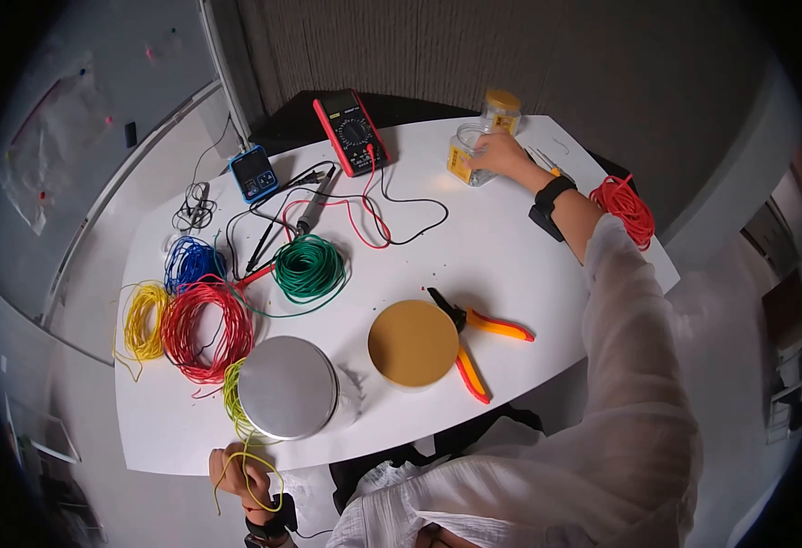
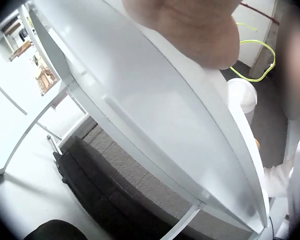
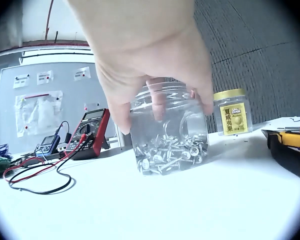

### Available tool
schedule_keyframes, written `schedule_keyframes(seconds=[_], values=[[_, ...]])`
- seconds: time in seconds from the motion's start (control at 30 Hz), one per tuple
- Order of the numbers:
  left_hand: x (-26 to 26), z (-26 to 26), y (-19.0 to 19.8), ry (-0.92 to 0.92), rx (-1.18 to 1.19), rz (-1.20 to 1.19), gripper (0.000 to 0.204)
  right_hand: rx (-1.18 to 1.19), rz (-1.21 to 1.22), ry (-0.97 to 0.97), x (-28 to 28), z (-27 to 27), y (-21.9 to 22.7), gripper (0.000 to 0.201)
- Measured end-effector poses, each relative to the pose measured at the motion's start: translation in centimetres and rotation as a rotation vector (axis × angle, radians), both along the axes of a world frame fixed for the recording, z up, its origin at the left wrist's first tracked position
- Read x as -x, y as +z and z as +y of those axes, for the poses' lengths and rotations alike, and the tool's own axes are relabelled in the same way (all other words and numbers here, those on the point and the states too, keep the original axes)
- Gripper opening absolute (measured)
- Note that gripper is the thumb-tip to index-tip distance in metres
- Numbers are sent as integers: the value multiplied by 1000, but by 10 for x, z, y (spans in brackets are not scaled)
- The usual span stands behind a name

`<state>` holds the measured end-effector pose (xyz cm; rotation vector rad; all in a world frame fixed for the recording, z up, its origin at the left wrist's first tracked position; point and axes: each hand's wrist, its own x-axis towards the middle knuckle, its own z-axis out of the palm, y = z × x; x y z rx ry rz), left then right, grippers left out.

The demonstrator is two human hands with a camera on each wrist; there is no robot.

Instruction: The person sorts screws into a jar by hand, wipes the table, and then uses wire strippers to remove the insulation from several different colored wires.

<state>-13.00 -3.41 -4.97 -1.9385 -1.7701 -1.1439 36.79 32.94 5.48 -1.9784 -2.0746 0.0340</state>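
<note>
At the far right of the table, my right hand (image 1: 503, 155) (image 3: 150, 60) reaches over an open clear jar (image 1: 459, 164) (image 3: 170, 159) and grips it around the neck. Silvery screws (image 3: 172, 156) lie in the bottom of the jar, which stands upright. By the near left table edge, my left hand (image 1: 239, 475) (image 2: 197, 35) has curled fingers around a yellow-green wire (image 1: 279, 475) (image 2: 274, 60), whose loop hangs out beside it. The wire leads to a coil (image 1: 233, 397) partly hidden by a silver-lidded container (image 1: 288, 387).
A yellow-lidded jar (image 1: 503, 108) (image 3: 233, 113) stands behind the open one. Wire strippers (image 1: 474, 370) lie beside a gold lid (image 1: 413, 343). Further left are a red multimeter (image 1: 350, 132), a blue meter (image 1: 254, 174), a soldering iron (image 1: 311, 212) and coloured wire coils (image 1: 207, 332).
</note>
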Motion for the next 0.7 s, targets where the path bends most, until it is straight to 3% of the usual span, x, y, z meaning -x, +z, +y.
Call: schedule_keyframes(seconds=[0.17, 0.23, 0.33, 0.47, 0.6, 0.63, 0.7], values=[[1, -1, -1, -16, -21, 9, 17, -31, 90, -119, -8, 13, 0, 50], [2, 0, -1, -26, -34, 29, 18, -252, 64, -186, -17, 19, 2, 53], [5, 0, -4, -29, -31, 46, 18, -132, 193, -316, -30, 5, 37, 59], [4, 0, -4, -6, -45, 65, 18, 4, 74, -243, -45, -13, 52, 64], [-1, 0, -1, 25, -50, 50, 18, 163, 90, -226, -28, -20, 36, 67], [-1, -1, 0, 33, -31, 55, 18, 142, 195, -195, -28, -15, 28, 68], [1, -3, 0, 49, -20, 67, 18, 84, 142, -162, -21, 9, 12, 68]])
